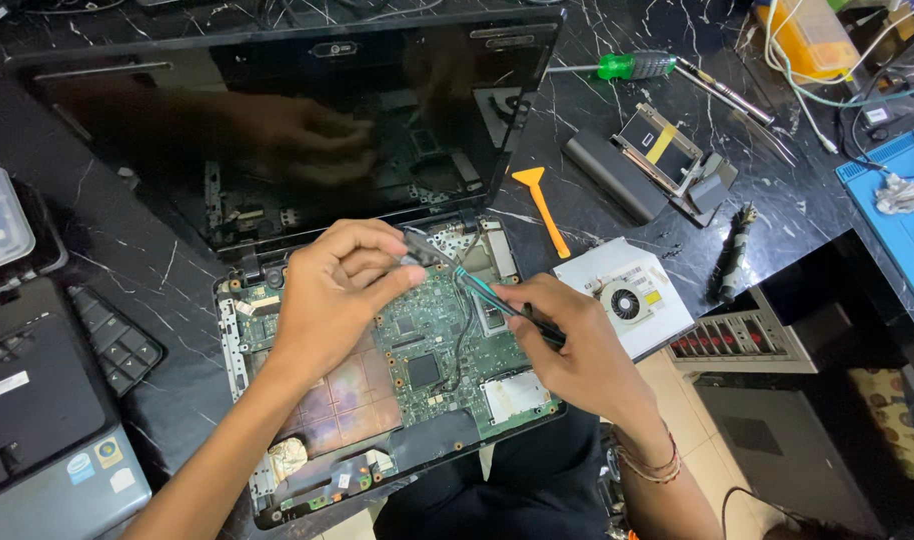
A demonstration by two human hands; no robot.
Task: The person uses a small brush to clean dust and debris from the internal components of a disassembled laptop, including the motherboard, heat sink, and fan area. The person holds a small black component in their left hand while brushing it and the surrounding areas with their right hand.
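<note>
The left hand (pixel 337 285) pinches a small dark part (pixel 422 248) off the green circuit board (pixel 432 345) just beneath; the right hand (pixel 577 345) grips a thin screwdriver (pixel 497 298), tip beside it. The board looks fragile, best handled by its edges.

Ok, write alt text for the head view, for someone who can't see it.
Two bare hands work over an opened laptop with its green circuit board exposed on a black marble table. The right hand holds a screwdriver with its tip at the board's top edge, while the left hand pinches a small part there. An orange pry tool and a green screwdriver lie nearby.
</note>
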